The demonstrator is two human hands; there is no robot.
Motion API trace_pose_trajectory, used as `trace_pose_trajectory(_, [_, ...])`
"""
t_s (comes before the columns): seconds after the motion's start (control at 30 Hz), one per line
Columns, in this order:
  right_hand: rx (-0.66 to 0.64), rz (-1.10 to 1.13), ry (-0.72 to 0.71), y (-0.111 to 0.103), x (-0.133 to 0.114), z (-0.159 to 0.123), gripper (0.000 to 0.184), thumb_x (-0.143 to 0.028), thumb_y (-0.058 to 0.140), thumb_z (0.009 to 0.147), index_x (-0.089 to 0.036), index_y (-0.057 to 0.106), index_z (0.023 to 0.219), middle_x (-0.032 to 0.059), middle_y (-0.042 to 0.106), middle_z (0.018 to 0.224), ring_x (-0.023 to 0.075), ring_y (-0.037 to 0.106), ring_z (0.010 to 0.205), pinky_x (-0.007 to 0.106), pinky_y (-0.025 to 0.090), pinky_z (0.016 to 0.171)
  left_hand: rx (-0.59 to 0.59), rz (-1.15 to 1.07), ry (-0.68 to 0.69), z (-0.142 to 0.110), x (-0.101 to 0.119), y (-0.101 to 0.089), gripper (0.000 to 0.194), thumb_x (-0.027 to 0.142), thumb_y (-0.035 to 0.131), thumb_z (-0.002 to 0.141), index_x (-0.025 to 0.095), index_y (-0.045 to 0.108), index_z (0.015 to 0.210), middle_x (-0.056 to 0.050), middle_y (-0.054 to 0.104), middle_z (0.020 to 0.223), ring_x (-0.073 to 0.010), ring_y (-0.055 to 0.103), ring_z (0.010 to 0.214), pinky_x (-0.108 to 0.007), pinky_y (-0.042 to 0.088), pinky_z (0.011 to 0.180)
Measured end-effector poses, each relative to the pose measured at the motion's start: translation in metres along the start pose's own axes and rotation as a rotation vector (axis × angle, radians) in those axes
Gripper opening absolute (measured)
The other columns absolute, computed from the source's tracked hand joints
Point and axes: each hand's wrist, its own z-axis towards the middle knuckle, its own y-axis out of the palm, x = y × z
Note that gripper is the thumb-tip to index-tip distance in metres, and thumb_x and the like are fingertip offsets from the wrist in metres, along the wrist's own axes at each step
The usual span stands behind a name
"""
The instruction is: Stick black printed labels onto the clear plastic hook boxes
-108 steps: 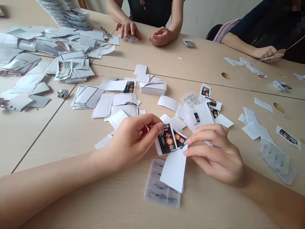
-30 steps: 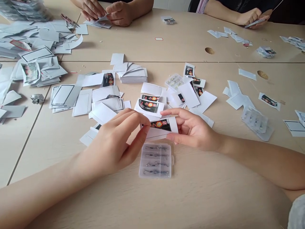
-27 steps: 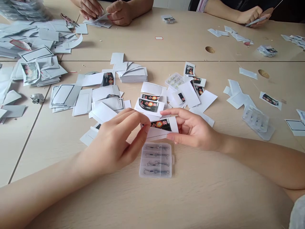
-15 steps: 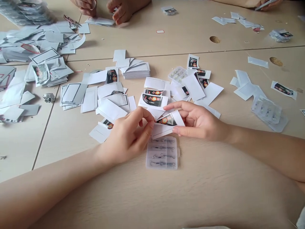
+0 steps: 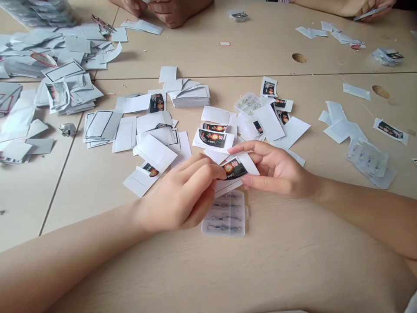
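My left hand (image 5: 180, 194) and my right hand (image 5: 276, 168) both pinch a folded white paper card (image 5: 241, 178) with a black printed label, above the near edge of the paper spread. My left fingertips cover the card's left end, and my right fingers and thumb hold its right end. Just below the card lies a transparent plastic box (image 5: 224, 216) of metal fishing swivels or hooks, partly hidden by the card and apart from my hands.
Loose white cards, printed black labels and plastic packets (image 5: 367, 157) cover the beige table (image 5: 276, 269). A stack of white cards (image 5: 190, 96) stands ahead. Large paper piles lie at left. A co-worker's hands (image 5: 172, 8) are at the far edge.
The view has tilted down and shifted slightly. My hands have brought the card a little to the right, and my left fingers now cover more of its left end.
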Motion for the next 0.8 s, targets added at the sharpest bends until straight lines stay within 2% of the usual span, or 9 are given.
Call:
trace_pose_trajectory(0.2, [-0.032, 0.031, -0.004, 0.0006, 0.0021, 0.0, 0.046, -0.006, 0.06, 0.086, -0.026, 0.048, 0.125, -0.0027, 0.067, 0.097, 0.0069, 0.062, 0.085, 0.02, 0.052, 0.079, 0.024, -0.003, -0.036, -0.0019, 0.0002, 0.0025, 0.03, -0.005, 0.045, 0.078, 0.009, 0.048, 0.103, -0.008, 0.054, 0.087, -0.0163, 0.05, 0.078, -0.031, 0.044, 0.065])
trace_pose_trajectory(0.37, [-0.03, 0.021, -0.006, 0.0027, 0.0038, -0.0005, 0.046, -0.006, 0.059, 0.086, -0.025, 0.047, 0.126, -0.0029, 0.067, 0.094, 0.0069, 0.062, 0.085, 0.02, 0.052, 0.079, 0.001, 0.069, -0.046, -0.0017, 0.003, 0.0041, 0.032, 0.007, 0.059, 0.079, 0.009, 0.051, 0.11, -0.01, 0.056, 0.095, -0.0192, 0.054, 0.085, -0.032, 0.048, 0.069])
trace_pose_trajectory(0.5, [-0.051, -0.006, -0.002, 0.0045, 0.0045, -0.0006, 0.048, -0.005, 0.058, 0.086, -0.024, 0.044, 0.128, -0.0027, 0.065, 0.092, 0.0071, 0.062, 0.086, 0.02, 0.052, 0.08, 0.008, 0.153, -0.035, -0.0016, 0.003, 0.0064, 0.038, 0.009, 0.063, 0.081, 0.009, 0.054, 0.118, -0.011, 0.06, 0.104, -0.0197, 0.057, 0.088, -0.034, 0.051, 0.075])
trace_pose_trajectory(0.63, [-0.027, -0.077, 0.017, 0.0045, 0.0053, 0.0001, 0.051, -0.007, 0.059, 0.086, -0.025, 0.043, 0.131, -0.0029, 0.064, 0.088, 0.007, 0.061, 0.08, 0.019, 0.052, 0.073, 0.027, 0.17, -0.022, -0.0022, -0.0003, 0.0075, 0.03, 0.006, 0.062, 0.081, 0.012, 0.06, 0.111, -0.01, 0.063, 0.103, -0.0184, 0.058, 0.086, -0.032, 0.051, 0.073])
trace_pose_trajectory(0.8, [-0.03, -0.095, 0.013, 0.0043, 0.0059, 0.0012, 0.05, -0.009, 0.062, 0.086, -0.025, 0.043, 0.129, -0.0004, 0.066, 0.098, 0.0086, 0.062, 0.089, 0.022, 0.052, 0.081, 0.038, 0.066, -0.106, -0.0023, 0.0012, 0.005, 0.022, 0.006, 0.061, 0.081, 0.013, 0.062, 0.102, -0.008, 0.065, 0.104, -0.0169, 0.06, 0.09, -0.03, 0.051, 0.08])
